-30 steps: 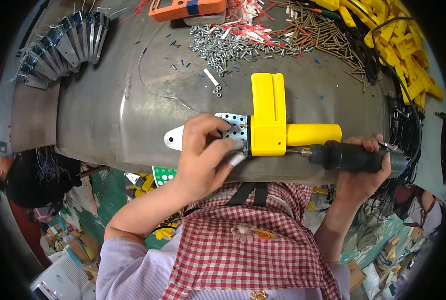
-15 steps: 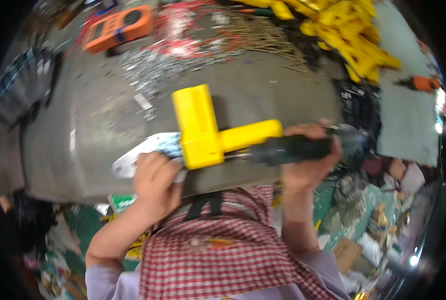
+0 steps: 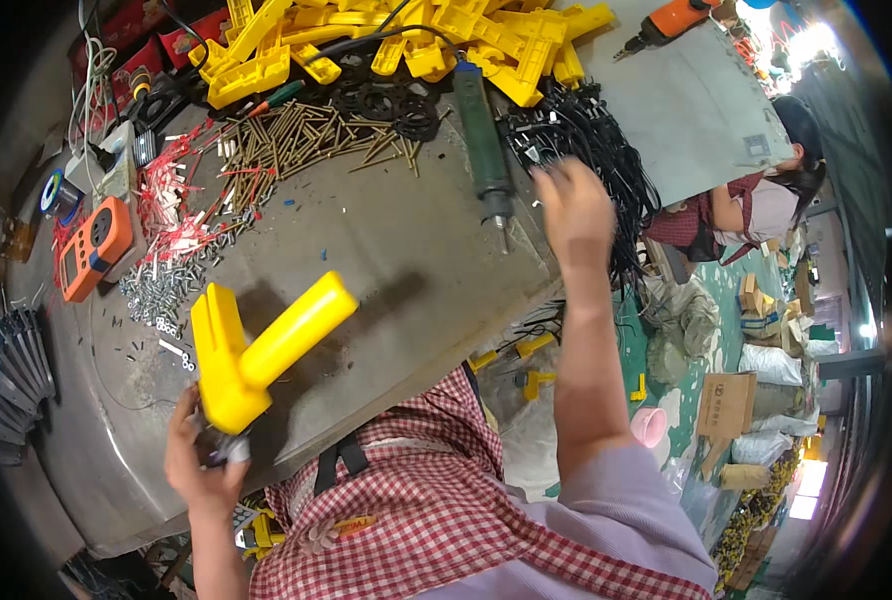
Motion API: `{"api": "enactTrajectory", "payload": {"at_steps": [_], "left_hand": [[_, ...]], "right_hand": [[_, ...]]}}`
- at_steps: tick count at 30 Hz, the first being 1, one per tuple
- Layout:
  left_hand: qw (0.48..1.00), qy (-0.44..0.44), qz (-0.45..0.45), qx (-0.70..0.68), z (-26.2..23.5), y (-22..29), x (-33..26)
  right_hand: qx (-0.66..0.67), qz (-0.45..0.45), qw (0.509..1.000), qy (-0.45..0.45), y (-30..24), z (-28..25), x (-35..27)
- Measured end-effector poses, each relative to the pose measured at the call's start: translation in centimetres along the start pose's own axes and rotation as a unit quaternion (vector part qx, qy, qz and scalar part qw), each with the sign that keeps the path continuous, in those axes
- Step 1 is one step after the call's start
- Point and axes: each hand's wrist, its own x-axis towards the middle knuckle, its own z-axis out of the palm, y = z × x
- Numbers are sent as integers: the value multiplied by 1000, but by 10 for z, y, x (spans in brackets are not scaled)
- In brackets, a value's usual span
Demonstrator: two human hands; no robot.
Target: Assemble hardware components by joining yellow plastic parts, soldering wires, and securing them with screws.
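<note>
A yellow plastic T-shaped handle piece (image 3: 228,375) is tilted above the near left of the bench, its round grip pointing up and right. My left hand (image 3: 191,455) is closed around its lower end, where a bit of metal shows between the fingers. A dark green electric screwdriver (image 3: 482,140) lies on the bench with its bit toward me and its cord running back. Just right of it, my right hand (image 3: 578,215) is raised, slightly blurred, with its fingers loosely apart and nothing visible in them. Beneath and beside that hand spreads a bundle of black cables (image 3: 606,150).
Yellow plastic parts (image 3: 416,40) are heaped at the back, with long brass-coloured screws (image 3: 296,140) before them. Small silver screws (image 3: 171,285) and an orange meter (image 3: 96,250) lie left. Dark metal pieces (image 3: 11,375) stand far left. Another person (image 3: 756,205) sits at right.
The screwdriver has left my right hand and lies on the bench. That hand has moved farther from me. My left hand has carried the yellow piece left and nearer, and the view has turned.
</note>
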Motion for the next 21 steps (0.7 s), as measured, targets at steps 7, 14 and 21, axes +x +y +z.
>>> {"api": "enactTrajectory", "payload": {"at_steps": [7,14,21], "left_hand": [[979,-125,-155,-48,-22,-12,41],[967,-168,51,-186,7,96,77],[828,-374,-13,-418,39,140,74]], "right_hand": [[-143,-50,988,10,57,-21,-39],[633,193,741,-119,-94,-77,-31],[475,83,872,-87,-95,-37,54]]}}
